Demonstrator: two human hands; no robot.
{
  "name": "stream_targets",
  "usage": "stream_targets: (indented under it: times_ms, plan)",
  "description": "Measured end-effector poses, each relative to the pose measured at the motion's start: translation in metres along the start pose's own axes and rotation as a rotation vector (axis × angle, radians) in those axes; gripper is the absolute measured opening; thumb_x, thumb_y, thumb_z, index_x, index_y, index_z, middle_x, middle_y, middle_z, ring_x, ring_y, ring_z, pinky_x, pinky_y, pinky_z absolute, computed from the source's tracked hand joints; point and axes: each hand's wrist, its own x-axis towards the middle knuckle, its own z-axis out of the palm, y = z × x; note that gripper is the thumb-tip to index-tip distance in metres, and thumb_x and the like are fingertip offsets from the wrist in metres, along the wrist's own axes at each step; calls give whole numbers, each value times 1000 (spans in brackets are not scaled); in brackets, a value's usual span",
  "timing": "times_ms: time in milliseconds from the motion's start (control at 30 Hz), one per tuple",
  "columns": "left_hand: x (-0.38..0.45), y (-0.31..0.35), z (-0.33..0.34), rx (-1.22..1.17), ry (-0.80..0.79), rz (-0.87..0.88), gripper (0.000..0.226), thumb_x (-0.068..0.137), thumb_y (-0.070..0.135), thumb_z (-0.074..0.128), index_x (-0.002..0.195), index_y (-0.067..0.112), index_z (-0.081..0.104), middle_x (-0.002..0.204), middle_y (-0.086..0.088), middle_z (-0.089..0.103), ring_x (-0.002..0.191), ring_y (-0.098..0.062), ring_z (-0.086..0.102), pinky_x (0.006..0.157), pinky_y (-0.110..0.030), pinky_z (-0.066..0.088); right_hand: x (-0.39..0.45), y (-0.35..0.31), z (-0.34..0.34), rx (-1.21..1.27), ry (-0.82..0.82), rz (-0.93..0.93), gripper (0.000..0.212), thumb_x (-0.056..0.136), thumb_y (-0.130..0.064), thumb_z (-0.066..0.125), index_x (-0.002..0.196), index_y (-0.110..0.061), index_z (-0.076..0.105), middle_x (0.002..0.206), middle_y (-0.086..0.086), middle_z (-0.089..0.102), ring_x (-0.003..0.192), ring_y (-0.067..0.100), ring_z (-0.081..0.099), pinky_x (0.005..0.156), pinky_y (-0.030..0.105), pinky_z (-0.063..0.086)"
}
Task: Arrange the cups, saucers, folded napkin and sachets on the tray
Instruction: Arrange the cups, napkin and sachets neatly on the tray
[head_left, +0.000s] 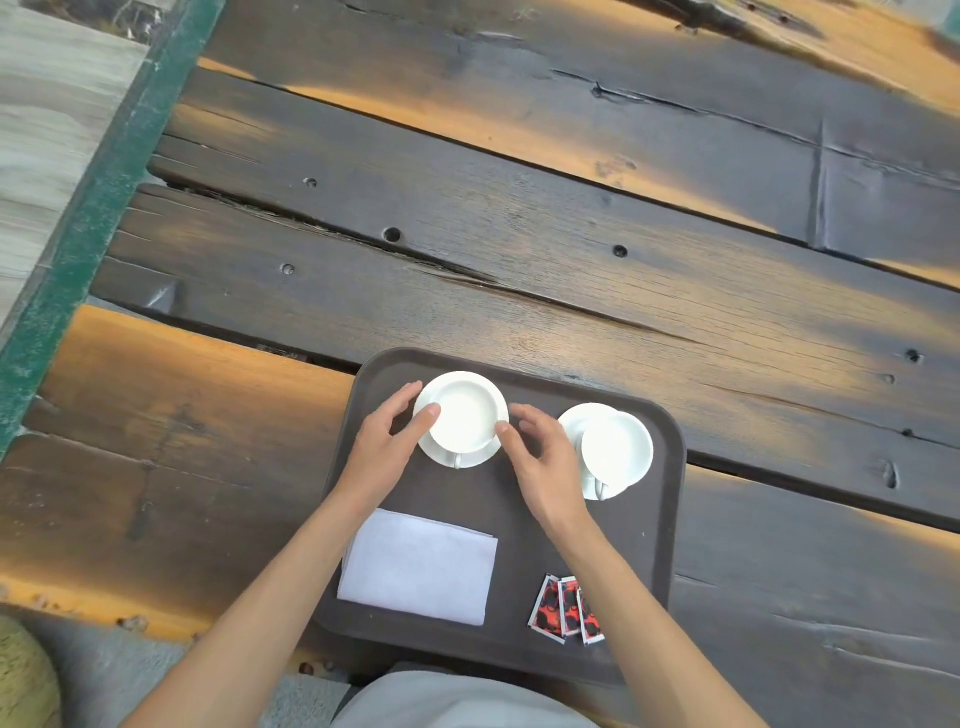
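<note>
I had both hands, left (388, 435) and right (540, 457), open-fingered, thumbs touching the white ceramic cup (462, 413) between them.

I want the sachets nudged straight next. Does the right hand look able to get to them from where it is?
Probably yes. The right hand is beside the left cup, and the sachets lie near its own forearm on the tray, with nothing on top of them. It would only have to draw back toward the body.
</note>
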Motion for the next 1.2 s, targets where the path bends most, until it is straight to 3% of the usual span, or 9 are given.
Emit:
stream_targets:
  times_ms: [100, 233, 367, 500, 633, 767, 967, 1067, 1200]
  plan:
    - [-9, 1, -1, 7, -34, 59, 81, 85, 37, 79, 153, 37, 37, 152, 22, 42, 138, 4, 40, 99, -15, 42, -18, -5, -36, -46, 213, -210, 33, 93, -36, 69, 124, -45, 60, 127, -18, 60, 123, -1, 57, 89, 9, 50]
    - [-20, -6, 11, 99, -46, 160, 104, 75, 28, 89, 156, 36, 25, 155, 26, 35, 141, 11, 33, 105, -20, 43, -36, 22, -82, -109, 465, -172, 66, 86, -41, 79, 143, -36, 46, 143, -21, 48, 135, 12, 50, 108, 37, 49]
    - [-28, -16, 32, 151, 45, 214, 101, 74, 23, 89, 152, 40, 27, 140, 46, 33, 130, 24, 32, 97, -4, 41, -49, 57, -89, -92, 353, -29, 100, 79, -38, 87, 158, -28, 27, 163, -11, 33, 147, 7, 38, 118, 42, 43]
    - [-29, -21, 45, 155, 141, 267, 93, 76, 15, 87, 150, 34, 34, 146, 22, 42, 135, 0, 40, 104, -25, 48, -46, 68, -77, -27, 315, -23, 105, 77, -41, 87, 158, -39, 22, 163, -16, 33, 143, 9, 45, 110, 33, 51]
    - [-24, -21, 48, 138, 189, 273, 82, 79, 15, 85, 146, 30, 41, 143, 14, 48, 134, -8, 44, 106, -36, 51, -36, 73, -70, 16, 399, -10, 97, 80, -37, 85, 157, -34, 26, 157, -9, 43, 137, 12, 48, 104, 44, 56]
    - [-23, -22, 48, 128, 188, 279, 79, 79, 15, 85, 144, 30, 42, 141, 14, 50, 134, -11, 46, 106, -37, 51, -29, 73, -67, 43, 446, -29, 88, 80, -35, 86, 151, -30, 36, 150, -6, 51, 132, 16, 53, 88, 3, 49]
    - [-22, -21, 46, 124, 177, 284, 76, 80, 16, 85, 142, 33, 44, 136, 20, 51, 131, 0, 47, 100, -24, 50, -32, 81, -66, 51, 439, -17, 81, 83, -28, 84, 148, -35, 38, 149, -9, 52, 128, 16, 57, 107, 43, 53]
    - [-23, -20, 47, 124, 184, 279, 76, 80, 18, 85, 142, 35, 44, 131, 29, 51, 121, 20, 45, 92, -9, 47, -34, 82, -67, 56, 424, -22, 81, 83, -25, 83, 149, -34, 37, 150, -8, 51, 124, 19, 61, 97, 25, 57]
    - [-22, -21, 46, 129, 189, 288, 77, 80, 18, 85, 143, 33, 44, 138, 20, 50, 128, 2, 45, 92, -10, 46, -37, 84, -68, 59, 424, -30, 80, 84, -23, 83, 150, -32, 39, 148, -8, 52, 109, 13, 66, 75, -1, 48]
